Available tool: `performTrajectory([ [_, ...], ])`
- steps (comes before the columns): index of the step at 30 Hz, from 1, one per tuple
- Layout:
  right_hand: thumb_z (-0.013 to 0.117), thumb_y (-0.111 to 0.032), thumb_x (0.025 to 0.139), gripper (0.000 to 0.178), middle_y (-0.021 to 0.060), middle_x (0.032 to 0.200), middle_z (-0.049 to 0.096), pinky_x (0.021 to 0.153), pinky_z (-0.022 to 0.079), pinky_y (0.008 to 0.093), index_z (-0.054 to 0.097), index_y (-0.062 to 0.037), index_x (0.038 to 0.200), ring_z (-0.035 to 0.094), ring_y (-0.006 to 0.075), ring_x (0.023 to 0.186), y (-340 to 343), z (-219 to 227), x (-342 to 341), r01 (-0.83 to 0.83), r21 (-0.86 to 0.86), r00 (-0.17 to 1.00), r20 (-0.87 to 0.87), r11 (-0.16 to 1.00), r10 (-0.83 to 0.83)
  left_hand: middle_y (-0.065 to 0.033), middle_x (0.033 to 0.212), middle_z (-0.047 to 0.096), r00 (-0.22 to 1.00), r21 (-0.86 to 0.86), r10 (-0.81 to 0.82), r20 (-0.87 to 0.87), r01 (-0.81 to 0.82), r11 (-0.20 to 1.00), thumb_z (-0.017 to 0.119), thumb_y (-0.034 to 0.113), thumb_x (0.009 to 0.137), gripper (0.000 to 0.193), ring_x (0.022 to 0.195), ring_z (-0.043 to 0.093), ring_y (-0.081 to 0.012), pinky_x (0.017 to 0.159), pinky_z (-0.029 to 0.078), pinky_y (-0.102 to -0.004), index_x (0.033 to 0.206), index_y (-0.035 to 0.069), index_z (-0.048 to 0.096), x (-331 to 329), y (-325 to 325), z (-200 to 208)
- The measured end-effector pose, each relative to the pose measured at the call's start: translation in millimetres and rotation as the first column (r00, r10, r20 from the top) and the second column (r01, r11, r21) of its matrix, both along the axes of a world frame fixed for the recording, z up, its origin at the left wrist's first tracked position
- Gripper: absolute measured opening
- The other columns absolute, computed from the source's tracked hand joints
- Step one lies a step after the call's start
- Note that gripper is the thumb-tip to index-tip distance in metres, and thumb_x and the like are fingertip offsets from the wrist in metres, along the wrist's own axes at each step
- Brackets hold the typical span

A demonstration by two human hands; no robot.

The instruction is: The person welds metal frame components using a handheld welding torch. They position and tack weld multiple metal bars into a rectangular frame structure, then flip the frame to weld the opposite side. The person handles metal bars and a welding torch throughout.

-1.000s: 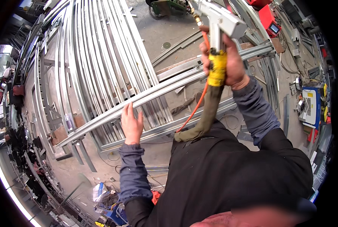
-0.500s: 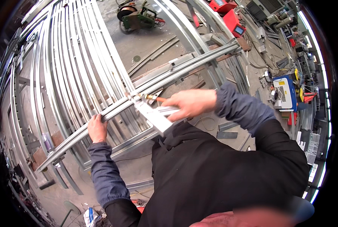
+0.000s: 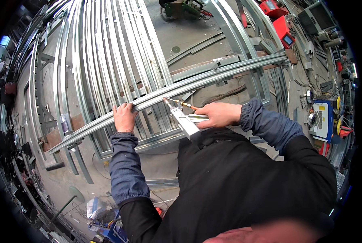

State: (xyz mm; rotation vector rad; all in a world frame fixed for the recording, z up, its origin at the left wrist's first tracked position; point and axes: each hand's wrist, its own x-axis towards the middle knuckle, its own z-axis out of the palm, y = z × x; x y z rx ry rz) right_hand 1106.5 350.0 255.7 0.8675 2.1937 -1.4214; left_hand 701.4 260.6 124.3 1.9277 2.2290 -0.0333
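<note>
Both hands at the rail, silver tool nozzle by its near side

Left hand (image 3: 124,118): laid on the long metal rail (image 3: 213,77), fingers bent over its top, slightly apart. Underside hidden; cannot tell whether it is clamped. Right hand (image 3: 220,114): closed around the grip of the silver gun-shaped tool (image 3: 184,120), which slants between the hands, nozzle toward the rail's near side. Nozzle contact: cannot tell.

Rail lies slantwise across the metal frame (image 3: 156,139), left end projecting past the frame's near left corner. Beyond it, long bars (image 3: 156,44) run side by side toward the frame's far edge.

Obstructions: brass fitting (image 3: 184,103) and a short piece of orange hose (image 3: 195,107) sit just beside the nozzle, right side. Tool body and the person's black clothing (image 3: 245,178) cover part of the frame's near edge; right hand hides most of the grip.

Surroundings: dark bundle (image 3: 229,93) under the rail, right of the nozzle. Green machine (image 3: 183,9) on the floor beyond the bars. Red box (image 3: 285,32) near the rail's right end; blue-and-white box (image 3: 321,117) farther right. Round green base (image 3: 76,193) on the floor, off the frame's near left corner.
</note>
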Motion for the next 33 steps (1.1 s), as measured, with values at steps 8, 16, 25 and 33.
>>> performTrajectory([
  [8,0.069,-0.053,0.104,0.057,0.026,0.118,0.075,0.095,0.055,0.0506,0.069,-0.0056,0.136,0.071,0.0461,0.111,12,-14,-1,0.031,-0.001,0.999,0.012,1.0,-0.031,-0.0092,0.116,0.073,0.999,0.073,0.013,0.042,-0.016,0.997,0.09,0.025,0.084,0.048,0.118,0.069,-0.0322,0.123,0.042,-0.0558,0.126,0.011,0.073,-4,-3,-10],
  [16,0.069,-0.054,0.104,0.06,0.0266,0.119,0.075,0.095,0.054,0.0505,0.068,-0.0052,0.138,0.071,0.0464,0.112,17,-13,-1,0.05,-0.03,0.998,0.04,0.998,-0.049,-0.0095,0.114,0.074,0.999,0.038,-0.013,0.029,0.012,0.999,0.09,0.025,0.084,0.045,0.117,0.069,-0.0334,0.12,0.044,-0.0556,0.124,0.012,0.074,-3,0,-3],
  [25,0.068,-0.053,0.105,0.059,0.0281,0.12,0.074,0.097,0.054,0.0499,0.067,-0.0028,0.135,0.07,0.0471,0.114,19,-10,0,0.047,-0.057,0.998,0.044,0.997,-0.044,-0.0088,0.113,0.074,1.0,0.04,-0.001,0.016,0.001,0.999,0.09,0.025,0.083,0.043,0.116,0.069,-0.033,0.119,0.044,-0.055,0.121,0.012,0.075,-1,1,-4],
  [33,0.068,-0.056,0.104,0.06,0.0265,0.12,0.075,0.097,0.054,0.0493,0.067,-0.0045,0.136,0.07,0.0457,0.114,19,-13,5,0.053,-0.061,0.998,0.047,0.997,-0.05,-0.0079,0.112,0.072,0.999,0.019,0.018,0.029,-0.019,1.0,0.089,0.026,0.084,0.038,0.117,0.068,-0.032,0.122,0.043,-0.0554,0.116,0.013,0.074,0,0,-4],
])
